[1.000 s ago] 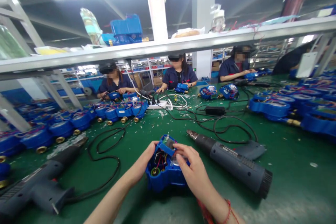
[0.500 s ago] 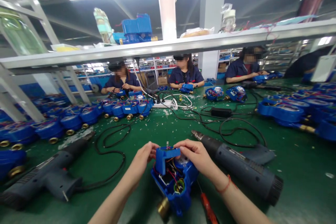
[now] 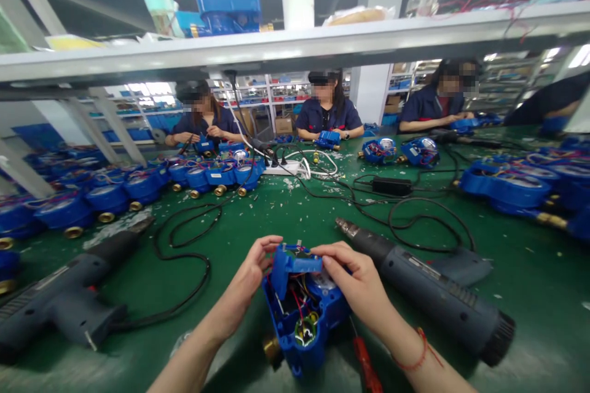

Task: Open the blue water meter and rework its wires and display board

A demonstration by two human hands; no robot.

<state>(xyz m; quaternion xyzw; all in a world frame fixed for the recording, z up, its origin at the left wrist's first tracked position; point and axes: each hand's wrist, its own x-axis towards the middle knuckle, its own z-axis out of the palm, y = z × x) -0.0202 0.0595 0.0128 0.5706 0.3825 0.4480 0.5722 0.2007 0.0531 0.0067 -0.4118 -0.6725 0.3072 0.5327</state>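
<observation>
An open blue housing [image 3: 326, 318] sits toward the near edge of the tabletop [image 3: 258, 221]. Above it, the right hand [image 3: 357, 273] pinches a blue part [image 3: 302, 265]; the left hand [image 3: 251, 276] curls at its other end, grip unclear. A heat gun [image 3: 428, 288] lies rightward.

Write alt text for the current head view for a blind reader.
The right hand grips a small blue part, left hand at its other edge, over an open blue case with wires. A heat gun lies on each side, a red-handled screwdriver by the right wrist. People sit across the green table.
</observation>
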